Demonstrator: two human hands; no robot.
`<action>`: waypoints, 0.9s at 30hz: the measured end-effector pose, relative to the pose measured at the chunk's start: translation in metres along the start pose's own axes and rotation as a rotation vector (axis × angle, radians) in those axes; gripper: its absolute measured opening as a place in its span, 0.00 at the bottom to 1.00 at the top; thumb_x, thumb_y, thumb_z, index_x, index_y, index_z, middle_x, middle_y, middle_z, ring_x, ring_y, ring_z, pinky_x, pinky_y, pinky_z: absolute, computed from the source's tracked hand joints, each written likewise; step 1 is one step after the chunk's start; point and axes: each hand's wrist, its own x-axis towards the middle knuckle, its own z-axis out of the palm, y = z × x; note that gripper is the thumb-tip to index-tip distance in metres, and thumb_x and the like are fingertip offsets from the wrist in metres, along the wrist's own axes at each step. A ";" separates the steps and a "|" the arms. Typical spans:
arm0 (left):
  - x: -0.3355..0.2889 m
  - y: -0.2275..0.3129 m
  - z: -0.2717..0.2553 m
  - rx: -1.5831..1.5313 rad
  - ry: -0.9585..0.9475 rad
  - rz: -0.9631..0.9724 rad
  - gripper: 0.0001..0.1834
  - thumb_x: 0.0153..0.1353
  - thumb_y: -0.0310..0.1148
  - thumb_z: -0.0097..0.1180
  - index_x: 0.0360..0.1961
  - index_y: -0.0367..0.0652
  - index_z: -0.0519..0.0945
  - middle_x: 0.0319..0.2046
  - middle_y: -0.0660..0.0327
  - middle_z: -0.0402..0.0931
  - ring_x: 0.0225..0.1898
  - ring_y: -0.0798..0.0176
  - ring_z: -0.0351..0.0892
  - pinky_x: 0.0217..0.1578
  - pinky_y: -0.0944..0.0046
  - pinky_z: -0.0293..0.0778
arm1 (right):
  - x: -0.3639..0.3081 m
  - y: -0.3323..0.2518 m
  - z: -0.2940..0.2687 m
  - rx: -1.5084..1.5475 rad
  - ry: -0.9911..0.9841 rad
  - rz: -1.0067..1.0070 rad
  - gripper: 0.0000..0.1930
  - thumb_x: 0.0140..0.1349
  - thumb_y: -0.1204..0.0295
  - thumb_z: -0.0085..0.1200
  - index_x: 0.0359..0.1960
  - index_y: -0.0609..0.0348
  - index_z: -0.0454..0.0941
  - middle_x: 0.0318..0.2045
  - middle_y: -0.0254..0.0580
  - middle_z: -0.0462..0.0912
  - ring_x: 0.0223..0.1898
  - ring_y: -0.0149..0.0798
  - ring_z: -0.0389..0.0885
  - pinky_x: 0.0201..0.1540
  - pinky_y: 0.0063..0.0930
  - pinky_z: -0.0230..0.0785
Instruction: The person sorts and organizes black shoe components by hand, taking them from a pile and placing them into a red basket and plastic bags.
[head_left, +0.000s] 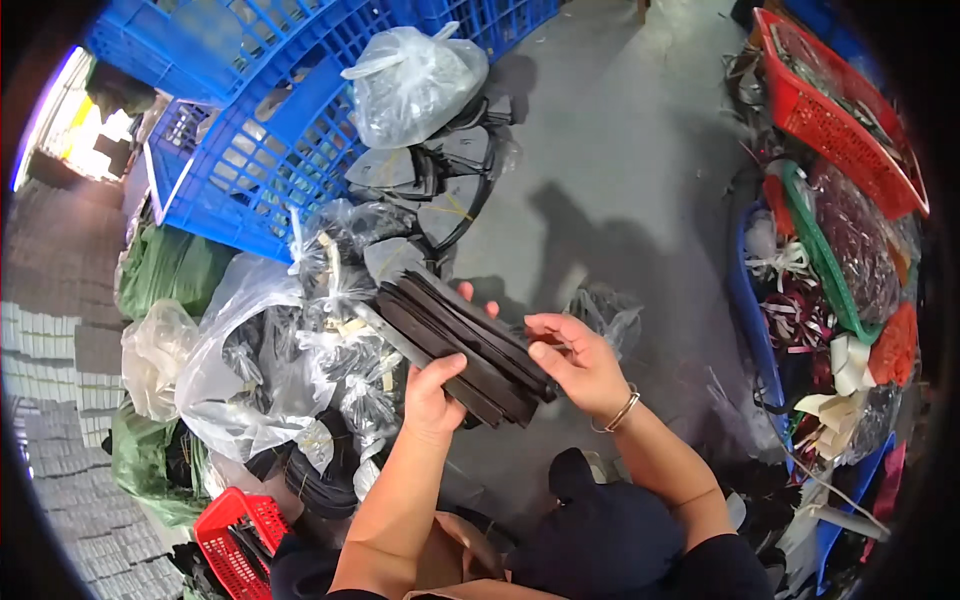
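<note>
I am observing a seated person working over a grey floor (pixel 640 130). The left hand (pixel 432 392) is gripping a stack of dark flat strips (pixel 462 348) from underneath, thumb on top, fingers wrapping round the far edge. The right hand (pixel 578 362) is closing on the stack's near end, thumb and fingertips pinching the top pieces; a thin bangle (pixel 622 412) is sitting on that wrist. The stack is being held in the air in front of the person, above the knees and tilting down toward the right.

To the left, I am seeing clear plastic bags (pixel 262 365) holding more dark pieces, with a knotted clear bag (pixel 415 85) resting against blue crates (pixel 270 130). Grey wedge-shaped pieces (pixel 430 190) are lying loose between the crates and the stack. A small red basket (pixel 238 540) is standing at the lower left; a long red basket (pixel 835 115) and bundles of coloured scraps (pixel 830 300) are lining the right side.

In my judgement, the main risk is the stack fanning out: the strips are already sliding out of line at the lower end, and a looser left grip would be letting them spill onto the floor. Dropped strips could also be mixing with the loose wedge pieces or slipping among the bags, where dark on dark would be making them hard to find.
</note>
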 end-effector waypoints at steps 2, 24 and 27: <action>-0.003 -0.011 0.005 -0.005 -0.004 -0.063 0.39 0.41 0.19 0.48 0.60 0.41 0.56 0.59 0.58 0.57 0.60 0.51 0.57 0.58 0.50 0.58 | -0.001 -0.008 -0.005 -0.120 -0.008 0.000 0.17 0.52 0.71 0.59 0.45 0.57 0.72 0.34 0.33 0.73 0.32 0.25 0.72 0.35 0.20 0.68; -0.019 -0.066 -0.020 0.645 -0.404 -0.439 0.40 0.48 0.17 0.53 0.63 0.39 0.50 0.66 0.59 0.39 0.64 0.64 0.47 0.58 0.62 0.56 | -0.031 0.002 -0.059 -0.471 -0.392 0.283 0.26 0.37 0.73 0.60 0.43 0.58 0.68 0.34 0.45 0.77 0.37 0.49 0.76 0.40 0.34 0.68; 0.000 -0.036 -0.014 0.485 -0.041 -0.872 0.28 0.53 0.25 0.53 0.57 0.37 0.63 0.59 0.55 0.60 0.58 0.60 0.62 0.53 0.62 0.62 | -0.037 -0.009 -0.094 -0.961 -0.637 -0.246 0.21 0.37 0.72 0.60 0.37 0.55 0.69 0.29 0.37 0.76 0.35 0.35 0.76 0.37 0.32 0.66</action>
